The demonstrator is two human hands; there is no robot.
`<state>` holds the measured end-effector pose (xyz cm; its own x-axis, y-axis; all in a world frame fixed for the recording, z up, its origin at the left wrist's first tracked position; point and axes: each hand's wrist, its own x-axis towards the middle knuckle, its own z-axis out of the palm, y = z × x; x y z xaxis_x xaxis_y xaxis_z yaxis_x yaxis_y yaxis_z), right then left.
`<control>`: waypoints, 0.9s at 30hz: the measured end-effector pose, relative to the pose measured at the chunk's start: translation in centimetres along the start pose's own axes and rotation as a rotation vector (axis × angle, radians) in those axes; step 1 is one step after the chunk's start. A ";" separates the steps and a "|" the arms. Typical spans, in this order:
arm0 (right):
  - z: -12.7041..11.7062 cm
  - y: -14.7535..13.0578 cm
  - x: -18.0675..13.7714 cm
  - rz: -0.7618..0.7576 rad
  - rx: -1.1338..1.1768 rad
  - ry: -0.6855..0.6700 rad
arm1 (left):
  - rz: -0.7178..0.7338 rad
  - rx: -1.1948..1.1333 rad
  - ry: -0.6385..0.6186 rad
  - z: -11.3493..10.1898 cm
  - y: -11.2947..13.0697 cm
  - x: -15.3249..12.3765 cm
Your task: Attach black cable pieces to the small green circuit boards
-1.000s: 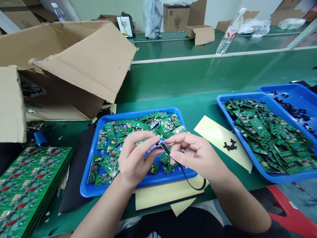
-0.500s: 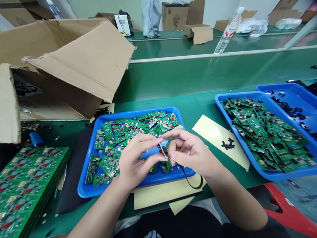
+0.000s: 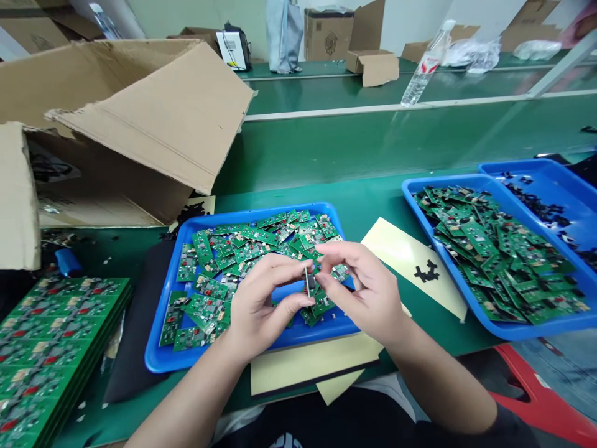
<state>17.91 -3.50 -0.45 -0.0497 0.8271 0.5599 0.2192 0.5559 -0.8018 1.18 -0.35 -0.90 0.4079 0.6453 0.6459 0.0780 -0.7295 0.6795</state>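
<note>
My left hand (image 3: 263, 298) pinches a small circuit board (image 3: 307, 281) by its edges between thumb and fingertips. The board stands nearly upright, seen edge-on, with a black part (image 3: 312, 283) on its right face. My right hand (image 3: 366, 289) is just to the right of the board, its fingers curved and its thumb and index finger apart. Whether a fingertip touches the black part is hard to see. Both hands are above a blue tray (image 3: 161, 339) of loose green circuit boards (image 3: 208, 311).
Stacked board panels (image 3: 51, 348) lie at left, below a cardboard box (image 3: 153, 112). Yellowish paper (image 3: 396, 255) bears small black pieces (image 3: 426, 271). At right are a board-filled blue tray (image 3: 415, 205) and another blue tray (image 3: 578, 193) with black parts. A water bottle (image 3: 426, 65) stands behind.
The board has turned more upright in my left hand. My right hand has opened and drawn slightly away from it. The black strip hanging below my right hand is out of sight.
</note>
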 end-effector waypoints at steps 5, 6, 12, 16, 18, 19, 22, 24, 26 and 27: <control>-0.8 0.4 0.5 -0.265 -0.299 0.032 | -0.056 -0.113 -0.075 -0.1 0.1 0.1; -0.9 0.5 0.6 -0.283 -0.323 0.032 | -0.071 -0.126 -0.096 -0.1 0.1 0.1; -1.5 0.8 0.8 -0.321 -0.382 0.055 | -0.174 -0.148 -0.205 -0.4 0.4 0.6; -1.7 0.8 0.8 -0.327 -0.420 0.036 | -0.260 -0.204 -0.307 -0.5 0.5 1.1; -1.8 0.8 0.8 -0.332 -0.429 0.023 | -0.303 -0.222 -0.349 -0.6 0.5 1.2; -1.8 0.8 0.8 -0.334 -0.430 0.020 | -0.323 -0.225 -0.365 -0.7 0.5 1.3; -1.7 0.8 0.7 -0.338 -0.432 0.007 | -0.360 -0.220 -0.399 -0.8 0.4 1.3; -1.6 0.9 0.7 -0.343 -0.440 -0.006 | -0.373 -0.213 -0.402 -0.8 0.3 1.3; -1.4 0.9 0.7 -0.349 -0.450 -0.035 | -0.383 -0.190 -0.401 -0.6 0.2 1.2; -1.3 0.9 0.6 -0.351 -0.453 -0.057 | -0.383 -0.163 -0.390 -0.4 0.2 1.1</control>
<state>19.32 -2.59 -0.55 -0.2447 0.6095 0.7540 0.5751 0.7174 -0.3933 1.30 0.30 0.05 0.6861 0.7028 0.1880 0.1574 -0.3957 0.9048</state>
